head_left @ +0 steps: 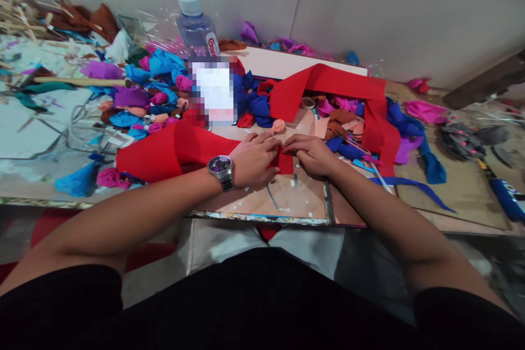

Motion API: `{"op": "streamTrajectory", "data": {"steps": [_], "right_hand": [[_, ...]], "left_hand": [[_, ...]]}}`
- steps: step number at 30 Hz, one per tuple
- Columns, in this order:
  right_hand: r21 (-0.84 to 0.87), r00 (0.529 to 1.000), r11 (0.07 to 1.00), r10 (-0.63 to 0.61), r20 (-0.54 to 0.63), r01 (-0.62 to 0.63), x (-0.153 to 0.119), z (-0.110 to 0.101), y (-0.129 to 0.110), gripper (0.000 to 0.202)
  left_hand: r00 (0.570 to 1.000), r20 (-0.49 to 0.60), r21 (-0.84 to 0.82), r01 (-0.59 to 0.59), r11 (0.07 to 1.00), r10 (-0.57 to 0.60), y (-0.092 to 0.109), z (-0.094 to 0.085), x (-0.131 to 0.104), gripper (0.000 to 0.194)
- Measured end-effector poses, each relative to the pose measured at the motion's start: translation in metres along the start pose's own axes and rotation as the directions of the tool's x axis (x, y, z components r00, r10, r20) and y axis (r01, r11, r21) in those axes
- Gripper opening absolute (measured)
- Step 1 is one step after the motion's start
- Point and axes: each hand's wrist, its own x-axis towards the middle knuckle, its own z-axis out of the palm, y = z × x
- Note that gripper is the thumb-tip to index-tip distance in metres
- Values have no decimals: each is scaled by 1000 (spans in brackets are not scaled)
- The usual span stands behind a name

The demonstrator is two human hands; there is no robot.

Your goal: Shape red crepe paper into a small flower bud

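Observation:
A long red cloth-like strip (207, 150) lies across the bench, its end under my fingers. My left hand (254, 159), with a watch (220, 168) on the wrist, grips the strip near that end, thumb toward me and fingers over the top. My right hand (314, 154) meets it from the right, its fingertips pinched together at the strip's edge. The fingertips of both hands almost touch. A small peach rosette (278, 126) sits just beyond them. Another wide red strip (344, 81) loops behind and to the right of my right hand.
Crumpled blue, purple and pink pieces (135, 97) are heaped at left. Behind them stand a bottle (197, 33) and a phone-like bright screen (217, 93), partly blurred. At right lie a blue ribbon (426, 190), cardboard (463, 197) and a blue tube-like object (508, 197). The bench's front edge (262, 220) is near me.

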Motion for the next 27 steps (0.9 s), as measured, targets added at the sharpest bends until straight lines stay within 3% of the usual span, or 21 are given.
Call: {"op": "streamTrajectory", "data": {"steps": [4,27], "right_hand": [[6,1000,1000,10,-7,-10,-1,1,2,43],[-42,998,999,-4,-58,1,-1,7,8,41]], "left_hand": [[1000,2,-4,10,1000,-10,-1,1,2,39],[1000,13,-18,2,1000,-2,-2,-2,2,42]]}}
